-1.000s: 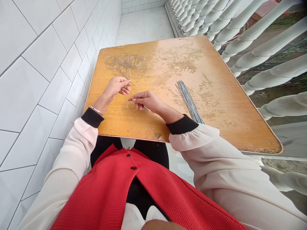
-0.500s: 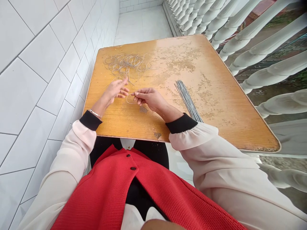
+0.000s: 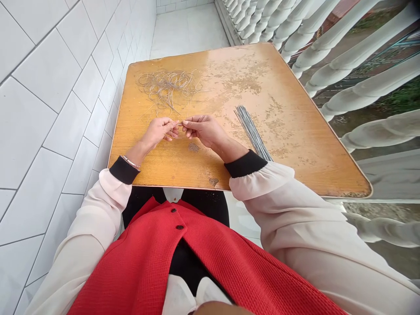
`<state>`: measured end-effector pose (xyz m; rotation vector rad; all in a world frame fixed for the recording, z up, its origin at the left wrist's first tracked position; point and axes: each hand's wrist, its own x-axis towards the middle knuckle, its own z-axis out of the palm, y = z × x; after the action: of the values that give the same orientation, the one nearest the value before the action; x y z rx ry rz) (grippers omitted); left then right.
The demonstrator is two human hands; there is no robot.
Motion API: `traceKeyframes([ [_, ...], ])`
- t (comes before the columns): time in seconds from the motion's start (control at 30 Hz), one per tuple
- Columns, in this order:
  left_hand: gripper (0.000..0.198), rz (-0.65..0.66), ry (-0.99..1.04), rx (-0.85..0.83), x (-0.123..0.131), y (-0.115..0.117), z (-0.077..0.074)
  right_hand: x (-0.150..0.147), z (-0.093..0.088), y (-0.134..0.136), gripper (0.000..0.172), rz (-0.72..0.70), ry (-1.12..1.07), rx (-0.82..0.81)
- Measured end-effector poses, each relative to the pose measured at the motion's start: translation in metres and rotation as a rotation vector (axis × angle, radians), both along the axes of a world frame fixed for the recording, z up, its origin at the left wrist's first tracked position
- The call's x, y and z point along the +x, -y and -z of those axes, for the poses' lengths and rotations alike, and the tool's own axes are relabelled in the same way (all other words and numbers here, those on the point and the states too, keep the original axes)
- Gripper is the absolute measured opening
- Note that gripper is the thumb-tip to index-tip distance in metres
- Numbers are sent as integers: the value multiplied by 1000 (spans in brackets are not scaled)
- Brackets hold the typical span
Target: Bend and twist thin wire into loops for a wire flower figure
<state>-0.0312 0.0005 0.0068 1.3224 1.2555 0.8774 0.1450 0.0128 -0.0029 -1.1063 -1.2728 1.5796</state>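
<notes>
A thin piece of wire (image 3: 176,137), bent in a small loop, hangs between my two hands above the near left part of the table. My left hand (image 3: 162,131) pinches it at the fingertips. Facing it, my right hand (image 3: 205,130) grips the same wire between thumb and forefinger. The fingertips of both hands almost meet. Just beyond my left hand lies a loose tangle of thin wire (image 3: 170,85). To the right of my right hand rests a bundle of straight grey wires (image 3: 252,132), its near end close to my sleeve.
The worn wooden table (image 3: 295,144) has peeling patches on its surface. A white tiled wall (image 3: 62,100) runs along the left. White balusters (image 3: 367,100) stand along the right edge.
My left hand, open and apart half a second ago, has come down toward my right hand and closed on the wire. The view has shifted slightly.
</notes>
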Motion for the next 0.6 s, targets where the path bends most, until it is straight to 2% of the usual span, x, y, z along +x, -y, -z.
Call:
traceKeyframes([
  [0.4,25,-3,213,-68,4,3,5,2,8,-3,17,38,-65,33],
  [0.6,23,-6,262,-48,4,3,6,-3,5,-2,26,64,-9,82],
])
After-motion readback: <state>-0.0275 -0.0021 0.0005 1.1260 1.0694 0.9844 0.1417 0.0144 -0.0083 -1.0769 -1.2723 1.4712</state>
